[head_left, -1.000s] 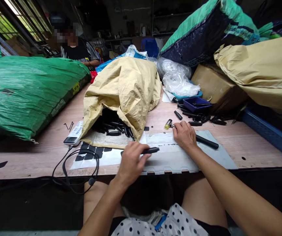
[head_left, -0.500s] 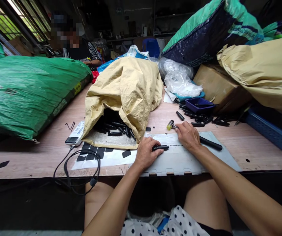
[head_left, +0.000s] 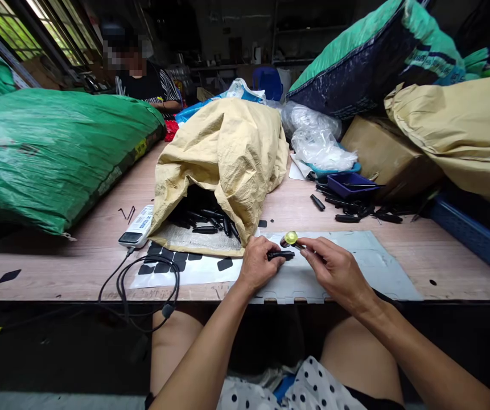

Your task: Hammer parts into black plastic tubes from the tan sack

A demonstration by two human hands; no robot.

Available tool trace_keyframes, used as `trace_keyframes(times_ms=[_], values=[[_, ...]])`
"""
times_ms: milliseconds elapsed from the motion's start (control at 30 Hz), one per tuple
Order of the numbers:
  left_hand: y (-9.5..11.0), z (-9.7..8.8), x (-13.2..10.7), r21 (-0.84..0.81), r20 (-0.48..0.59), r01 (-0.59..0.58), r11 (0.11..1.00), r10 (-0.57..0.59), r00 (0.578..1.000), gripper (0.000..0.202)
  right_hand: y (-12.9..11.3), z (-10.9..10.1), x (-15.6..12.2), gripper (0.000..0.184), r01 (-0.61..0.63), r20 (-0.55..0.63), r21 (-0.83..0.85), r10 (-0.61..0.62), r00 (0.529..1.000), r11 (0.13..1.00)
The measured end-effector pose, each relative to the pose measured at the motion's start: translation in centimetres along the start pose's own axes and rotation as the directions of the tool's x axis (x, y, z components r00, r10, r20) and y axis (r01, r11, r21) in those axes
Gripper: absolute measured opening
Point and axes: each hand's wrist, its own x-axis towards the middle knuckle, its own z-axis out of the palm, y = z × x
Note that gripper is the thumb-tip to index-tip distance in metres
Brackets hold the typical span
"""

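Note:
My left hand (head_left: 258,263) is closed on a black pen-shaped piece (head_left: 286,254), pinning it over a grey board (head_left: 370,256). My right hand (head_left: 335,272) grips a small hammer (head_left: 288,239) by its thin shaft. The hammer has a metal head with a translucent yellow face turned upward, held just above the black piece. Most of its dark handle is hidden behind my right hand and forearm. Left of my left hand, a beige sack (head_left: 223,154) lies with its mouth toward me, and several similar black pieces (head_left: 205,229) show inside.
A white sheet with black stickers (head_left: 176,262), a white device (head_left: 137,228) and its coiled cable (head_left: 120,285) lie left. Loose black pieces (head_left: 347,218), a purple tray (head_left: 351,185) and a blue basket (head_left: 475,239) are right. A green sack (head_left: 57,154) stands left; a person (head_left: 146,85) sits beyond.
My right hand has drawn the hammer toward me, lifting its handle off the board and turning the yellow face upward. My left hand stays on the black piece. The view has shifted slightly.

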Motion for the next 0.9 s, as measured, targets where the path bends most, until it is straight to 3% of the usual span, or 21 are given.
trace_keyframes(times_ms=[133, 300, 467, 667, 800, 900], values=[[0.0, 0.0, 0.0, -0.012, -0.001, -0.005, 1.000, 0.005, 1.000, 0.016, -0.6, 0.4, -0.2, 0.029, 0.044, -0.018, -0.009, -0.044, 0.999, 0.999], [-0.1, 0.1, 0.0, 0.011, 0.006, -0.006, 1.000, 0.006, 1.000, 0.012, 0.0, 1.2, -0.6, 0.028, 0.016, 0.103, -0.125, -0.003, 0.995, 0.992], [-0.2, 0.2, 0.0, 0.001, -0.006, 0.002, 1.000, -0.002, 1.000, 0.014, 0.0, 0.2, -0.5, 0.030, 0.000, -0.027, -0.065, -0.002, 1.000, 0.998], [-0.3, 0.3, 0.0, 0.007, -0.004, -0.006, 1.000, 0.006, 1.000, 0.013, 1.7, 0.3, -1.7, 0.030, -0.054, 0.056, -0.074, 0.059, 0.997, 0.996], [-0.2, 0.2, 0.0, 0.032, 0.007, -0.008, 0.999, 0.008, 1.000, 0.016, 3.5, -0.2, 0.4, 0.029, -0.065, -0.009, -0.119, 0.064, 0.998, 0.991], [-0.1, 0.1, 0.0, 0.052, 0.010, -0.012, 0.999, 0.012, 1.000, 0.017, 5.4, -0.2, 2.7, 0.028, -0.115, -0.046, -0.250, 0.107, 0.993, 0.961]])
